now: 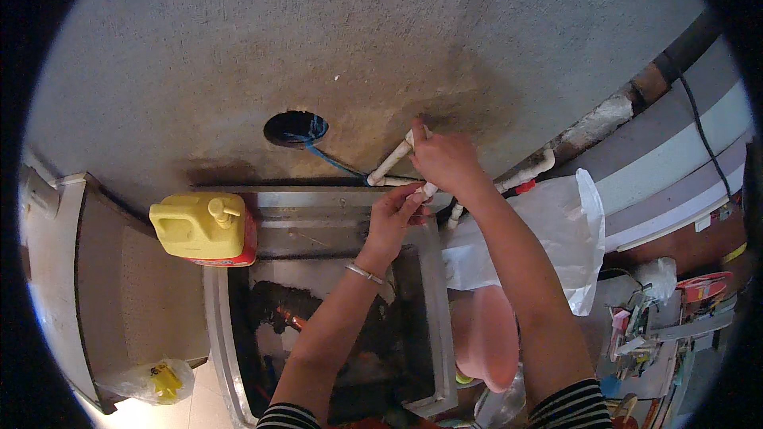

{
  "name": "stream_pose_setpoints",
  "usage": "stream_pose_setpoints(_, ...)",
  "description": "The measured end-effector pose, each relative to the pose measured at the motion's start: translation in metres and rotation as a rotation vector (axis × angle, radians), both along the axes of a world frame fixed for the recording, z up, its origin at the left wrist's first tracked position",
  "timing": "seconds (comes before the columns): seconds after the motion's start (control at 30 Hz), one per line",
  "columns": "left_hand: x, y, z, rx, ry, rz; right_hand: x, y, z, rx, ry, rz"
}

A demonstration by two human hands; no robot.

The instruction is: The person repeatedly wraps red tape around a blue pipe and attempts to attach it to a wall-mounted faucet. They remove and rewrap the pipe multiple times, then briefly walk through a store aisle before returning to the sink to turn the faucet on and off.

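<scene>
A white plastic pipe [391, 162] with angled joints stands against the grey wall, above the back edge of a dark water-filled tank. My right hand [447, 160] is closed around the pipe's right side, its fingers at the upper joint. Just below, my left hand [388, 221] reaches over the tank and pinches a short white pipe end [428, 190] between thumb and fingers. The two hands nearly meet there. Part of the pipe is hidden behind my fingers.
A yellow jug [199, 226] stands on the tank's back left corner. Left of the pipe, a blue cord [334, 160] comes out of a round wall hole [294, 129]. Right of the tank rim [439, 302] are white plastic sheeting [548, 230] and a pink basin [493, 342].
</scene>
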State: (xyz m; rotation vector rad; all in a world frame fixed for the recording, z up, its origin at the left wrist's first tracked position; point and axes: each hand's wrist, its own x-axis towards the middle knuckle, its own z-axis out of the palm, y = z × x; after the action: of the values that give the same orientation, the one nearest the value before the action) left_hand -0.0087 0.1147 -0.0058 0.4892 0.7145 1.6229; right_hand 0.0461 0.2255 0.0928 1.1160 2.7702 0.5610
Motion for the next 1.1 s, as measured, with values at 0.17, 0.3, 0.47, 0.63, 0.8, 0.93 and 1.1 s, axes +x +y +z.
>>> stream_pose_setpoints(0.17, 0.009, 0.006, -0.004, 0.031, 0.02, 0.12, 0.003, 0.0, -0.002, 0.0, 0.082, 0.059)
stream_pose_setpoints(0.3, 0.015, 0.009, -0.011, 0.138, 0.115, 0.257, 0.002, 0.0, -0.002, -0.015, 0.091, 0.052)
stream_pose_setpoints(0.47, 0.017, 0.007, -0.008, 0.168, 0.285, 0.336, 0.002, -0.002, 0.001, -0.025, 0.099, 0.035)
stream_pose_setpoints(0.63, -0.015, 0.01, -0.004, 0.153, 0.235, -0.085, 0.003, -0.005, 0.001, -0.021, 0.094, 0.037)
stream_pose_setpoints(0.8, -0.044, 0.029, -0.006, 0.203, 0.386, -0.448, 0.001, -0.004, 0.0, -0.025, 0.105, 0.028)
stream_pose_setpoints(0.93, -0.029, 0.022, -0.008, 0.18, 0.699, -0.14, 0.0, -0.003, 0.0, -0.054, 0.119, 0.015)
stream_pose_setpoints(1.1, 0.014, 0.013, -0.007, 0.009, 0.942, 0.563, 0.0, -0.005, 0.001, -0.02, 0.102, 0.006)
